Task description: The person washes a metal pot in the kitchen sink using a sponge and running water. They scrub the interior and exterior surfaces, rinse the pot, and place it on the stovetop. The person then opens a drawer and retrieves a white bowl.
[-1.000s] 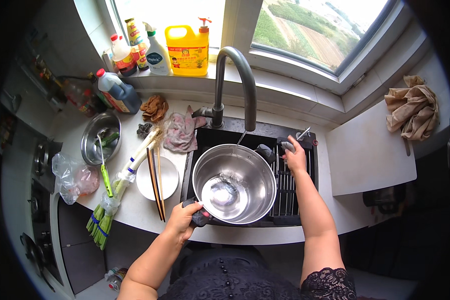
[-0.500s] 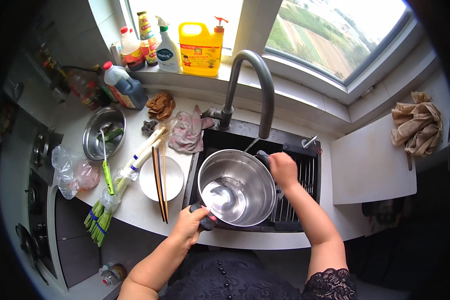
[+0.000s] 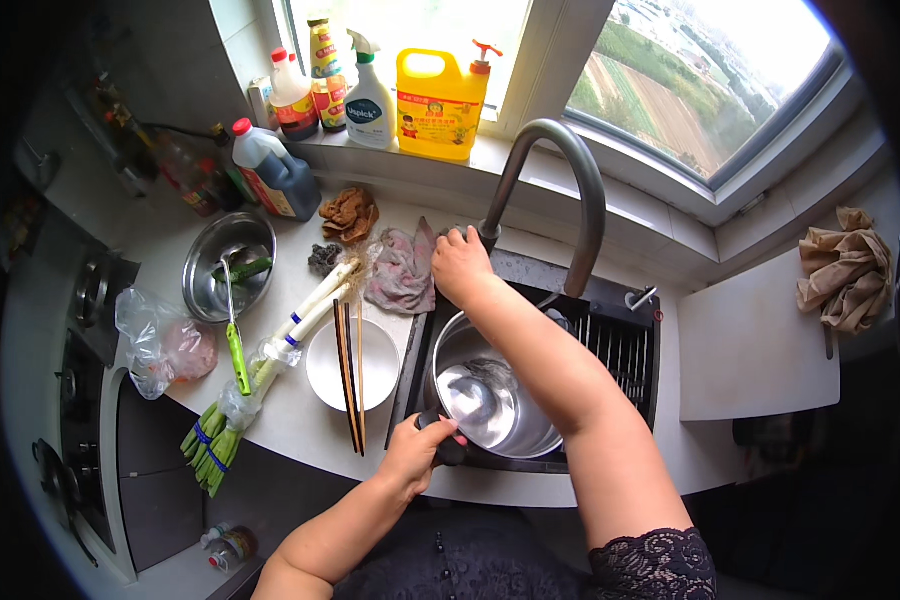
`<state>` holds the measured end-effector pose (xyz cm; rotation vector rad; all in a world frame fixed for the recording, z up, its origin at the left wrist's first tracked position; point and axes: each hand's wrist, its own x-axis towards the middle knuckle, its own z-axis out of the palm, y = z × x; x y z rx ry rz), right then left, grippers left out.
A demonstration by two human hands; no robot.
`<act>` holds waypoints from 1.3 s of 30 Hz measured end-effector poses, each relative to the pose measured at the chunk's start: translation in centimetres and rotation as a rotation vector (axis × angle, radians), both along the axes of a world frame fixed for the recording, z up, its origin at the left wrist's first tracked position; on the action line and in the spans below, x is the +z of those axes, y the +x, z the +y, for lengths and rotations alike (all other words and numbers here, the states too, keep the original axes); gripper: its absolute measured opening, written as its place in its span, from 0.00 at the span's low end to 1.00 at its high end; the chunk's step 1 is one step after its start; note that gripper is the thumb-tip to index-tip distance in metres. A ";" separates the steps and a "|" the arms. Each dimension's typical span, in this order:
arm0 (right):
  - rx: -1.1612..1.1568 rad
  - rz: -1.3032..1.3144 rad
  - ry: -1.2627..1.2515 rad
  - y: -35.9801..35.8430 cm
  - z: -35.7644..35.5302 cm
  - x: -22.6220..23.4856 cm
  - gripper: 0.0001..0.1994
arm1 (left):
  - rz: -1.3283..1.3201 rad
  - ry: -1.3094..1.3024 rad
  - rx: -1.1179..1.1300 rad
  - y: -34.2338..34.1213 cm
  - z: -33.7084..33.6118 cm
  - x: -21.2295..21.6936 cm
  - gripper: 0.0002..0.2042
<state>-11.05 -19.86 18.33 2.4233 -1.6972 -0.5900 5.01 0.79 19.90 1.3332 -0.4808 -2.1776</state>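
Note:
A steel pot (image 3: pixel 470 405) sits tilted in the dark sink (image 3: pixel 410 390), a little water pooled in its bottom. My left hand (image 3: pixel 417 452) is closed round its near black handle (image 3: pixel 447 445). Across the pot reaches my right arm, with my right hand (image 3: pixel 462 266) closed over the lever at the base of the grey faucet (image 3: pixel 580 190); the fingers mostly hide the lever. From the spout a thin stream of water drops toward the pot, partly behind my forearm. The pot's far handle (image 3: pixel 558 320) shows beyond that forearm.
Left of the sink are a white bowl (image 3: pixel 330 370) with chopsticks (image 3: pixel 346 350) across it, bundled scallions (image 3: pixel 270 365), a steel bowl (image 3: pixel 202 285) and a bagged food item (image 3: pixel 185 345). A grey-pink rag (image 3: pixel 402 275) lies beside the faucet. Bottles line the sill; a white board (image 3: pixel 760 345) stands right.
My right hand has let go of the pot's far handle and moved left to the faucet lever. My left hand keeps its hold. The whole view has shifted slightly.

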 end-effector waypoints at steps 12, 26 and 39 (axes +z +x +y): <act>-1.342 -2.004 -0.314 -22.3 22.2 -11.0 0.27 | -0.471 -0.769 -0.343 -2.8 1.3 1.4 0.07; -0.857 -2.859 0.261 -22.0 25.5 -17.1 0.31 | -0.858 -2.145 -0.702 -2.1 4.6 4.2 0.04; -1.188 -2.929 0.121 -18.9 27.3 -18.2 0.25 | -0.916 -2.169 -0.540 1.5 9.0 4.7 0.03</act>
